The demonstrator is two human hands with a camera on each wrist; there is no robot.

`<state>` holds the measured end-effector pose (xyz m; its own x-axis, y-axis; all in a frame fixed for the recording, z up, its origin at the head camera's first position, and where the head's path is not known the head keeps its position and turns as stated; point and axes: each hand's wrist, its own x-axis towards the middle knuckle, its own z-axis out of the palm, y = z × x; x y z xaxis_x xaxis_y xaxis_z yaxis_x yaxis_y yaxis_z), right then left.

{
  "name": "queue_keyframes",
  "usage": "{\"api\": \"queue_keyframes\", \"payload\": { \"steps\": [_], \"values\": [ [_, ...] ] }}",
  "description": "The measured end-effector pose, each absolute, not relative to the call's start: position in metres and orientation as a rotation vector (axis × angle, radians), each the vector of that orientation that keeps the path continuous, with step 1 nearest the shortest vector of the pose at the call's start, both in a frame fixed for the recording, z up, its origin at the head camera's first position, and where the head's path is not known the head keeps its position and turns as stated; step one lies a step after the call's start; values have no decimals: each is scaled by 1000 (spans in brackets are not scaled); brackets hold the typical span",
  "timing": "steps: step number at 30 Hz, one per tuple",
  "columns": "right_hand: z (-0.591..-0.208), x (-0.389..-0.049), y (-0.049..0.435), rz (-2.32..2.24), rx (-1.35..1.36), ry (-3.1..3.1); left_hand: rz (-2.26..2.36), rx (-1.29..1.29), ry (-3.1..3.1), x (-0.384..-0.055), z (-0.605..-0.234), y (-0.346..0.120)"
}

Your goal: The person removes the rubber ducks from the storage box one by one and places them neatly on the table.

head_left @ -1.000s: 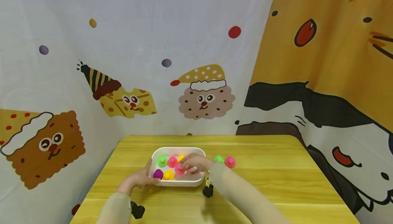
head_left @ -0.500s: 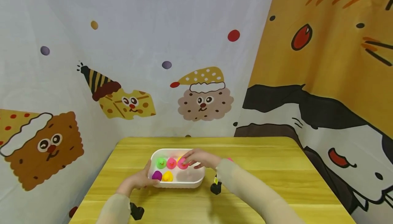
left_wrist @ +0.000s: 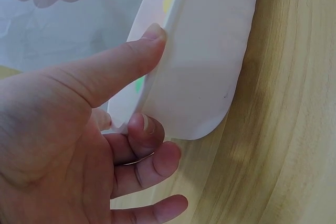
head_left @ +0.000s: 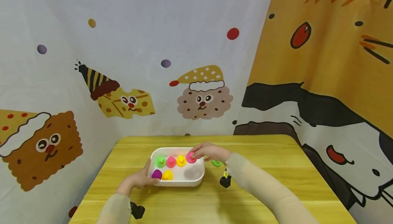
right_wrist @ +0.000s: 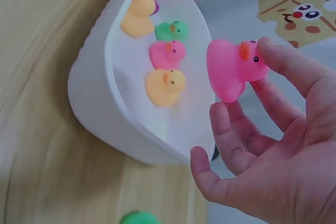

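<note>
My right hand [head_left: 212,151] pinches a pink rubber duck [right_wrist: 231,69] between thumb and fingers. The duck hangs over the right part of a white plastic tub [head_left: 178,183], above its floor. My left hand [head_left: 139,178] holds the tub's left end, thumb at the near rim [left_wrist: 147,87]. Inside the tub, a green duck [head_left: 160,162], another pink duck [head_left: 171,162] and a yellow duck [head_left: 181,161] form a back row. A purple duck [head_left: 157,174] and a second yellow duck [head_left: 167,175] sit at the front left.
A green duck [head_left: 216,163] lies on the wooden table [head_left: 264,172] just right of the tub, partly covered by my right hand. Behind the table hangs a white cloth [head_left: 138,29] printed with cartoon figures.
My right hand has lifted the pink duck and carried it right and back, uncovering the yellow duck in the back row. A pink duck on the table is now hidden. The left hand stays put.
</note>
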<state>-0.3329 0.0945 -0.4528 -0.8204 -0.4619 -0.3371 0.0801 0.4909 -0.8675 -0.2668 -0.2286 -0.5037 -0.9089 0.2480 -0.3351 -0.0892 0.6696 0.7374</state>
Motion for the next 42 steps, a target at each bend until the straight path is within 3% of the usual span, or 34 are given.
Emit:
{"api": "queue_keyframes", "payload": {
  "steps": [17,42],
  "values": [
    [-434,-334,144,-1367,-244,2208,1111,131,2465,-269,-505,-229],
    [-447,-336,216,-1363,-166,2360,1079,118,2479,-267,-503,-228]
  ]
}}
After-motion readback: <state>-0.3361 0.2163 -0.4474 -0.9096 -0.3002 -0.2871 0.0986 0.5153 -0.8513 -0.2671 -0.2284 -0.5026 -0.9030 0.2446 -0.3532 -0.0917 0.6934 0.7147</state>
